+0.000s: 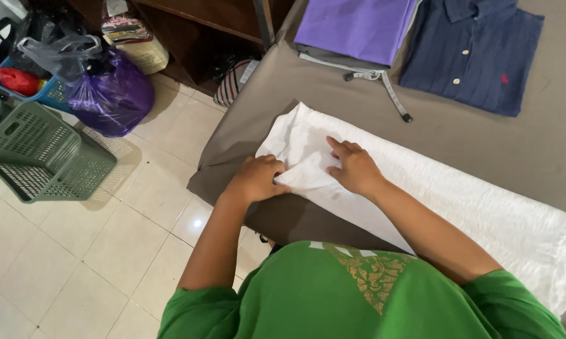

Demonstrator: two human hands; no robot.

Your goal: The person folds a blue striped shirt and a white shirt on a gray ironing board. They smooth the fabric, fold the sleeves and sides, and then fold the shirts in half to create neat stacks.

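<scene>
A long white cloth (458, 201) lies across a table covered in grey-brown fabric (484, 138). Its left end is folded over. My left hand (256, 179) is curled shut on a folded corner of the white cloth near the table's front edge. Just to its right, my right hand (353, 166) presses flat on the same fold, fingers pointing left. The green shirt I wear fills the bottom of the view.
A folded purple garment (355, 26) and a folded navy buttoned shirt (471, 53) lie at the table's far side, a grey measuring tape (393, 94) between them. On the tiled floor to the left stand a green plastic basket (38, 154) and a purple plastic bag (110, 94).
</scene>
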